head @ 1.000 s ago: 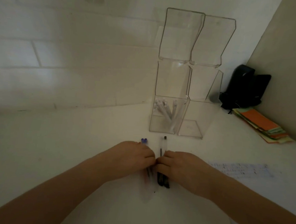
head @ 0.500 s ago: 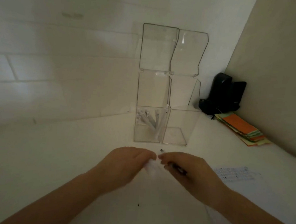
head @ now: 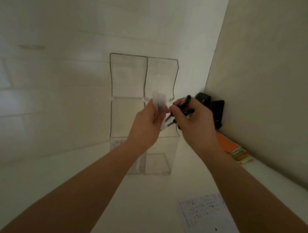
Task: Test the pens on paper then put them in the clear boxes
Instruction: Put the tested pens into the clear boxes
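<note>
The left hand (head: 145, 126) is up in front of the clear boxes (head: 143, 105), and its fingers are curled round a little bunch of see-through pens (head: 159, 107). The right hand (head: 194, 122) is just beside it, with fingers wrapped round a bunch of black pens (head: 183, 109). The two hands almost touch at the fingertips. Pens like these look light, thin and hard, so they will not bend. They are smooth, and one could slip out of a bunch and fall. It seems best to hold them round the middle, all squeezed close, and let them slide tip down into a box. The boxes are stacked in two rows on the white table (head: 37, 190), and their thin walls look easy to knock. The paper (head: 205, 213) with small marks on it lies on the table near the right arm. A black thing (head: 215, 109) and some colored sheets (head: 234, 148) sit by the wall.
</note>
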Demonstrator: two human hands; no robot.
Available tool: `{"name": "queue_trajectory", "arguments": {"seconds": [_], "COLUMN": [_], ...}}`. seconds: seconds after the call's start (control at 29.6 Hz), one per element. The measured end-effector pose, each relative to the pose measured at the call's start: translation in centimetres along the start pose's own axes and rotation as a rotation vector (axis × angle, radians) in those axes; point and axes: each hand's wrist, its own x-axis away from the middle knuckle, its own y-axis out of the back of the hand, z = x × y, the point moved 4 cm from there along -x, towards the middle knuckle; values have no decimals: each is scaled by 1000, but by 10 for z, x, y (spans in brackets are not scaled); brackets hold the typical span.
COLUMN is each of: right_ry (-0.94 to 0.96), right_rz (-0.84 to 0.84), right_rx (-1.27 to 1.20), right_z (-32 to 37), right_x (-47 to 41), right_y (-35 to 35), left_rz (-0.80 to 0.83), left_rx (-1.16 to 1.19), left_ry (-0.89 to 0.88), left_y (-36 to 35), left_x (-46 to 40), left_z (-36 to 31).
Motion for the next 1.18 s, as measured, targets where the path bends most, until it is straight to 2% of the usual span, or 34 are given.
{"name": "queue_trajectory", "arguments": {"seconds": [0.24, 0.34, 0.51, 0.61, 0.71, 0.81, 0.91, 1.01, 1.12, 1.18], "right_ry": [-75, -121, -255, -219, -157, -136, -91, -28, -52, -161], "right_rz": [219, 257, 331, 328, 256, 212, 236, 224, 80, 52], "right_rx": [288, 238, 157, 170, 124, 73, 89, 167, 178, 99], "right_z": [-41, -46, -50, -46, -42, -41, -39, -40, -42, -39], "right_x": [-13, -13, -12, -12, -12, -7, 0, 1, -16, -36], "right_y": [-28, -30, -34, -35, -30, -29, -30, -24, -12, -9], "left_rz": [204, 277, 223, 185, 182, 198, 119, -14, -255, -424], "left_rx": [-318, -282, -168, -102, -16, -88, 2, 55, -5, 11], "left_ry": [174, 230, 183, 163, 215, 226, 183, 43, -82, -50], "left_y": [-19, -22, -19, -15, -13, -17, -11, 14, 56, 80], "left_x": [-9, -8, -7, -7, -7, -7, -5, -9, -21, -31], "left_z": [24, 27, 29, 30, 34, 36, 30, 15, 11, 14]}}
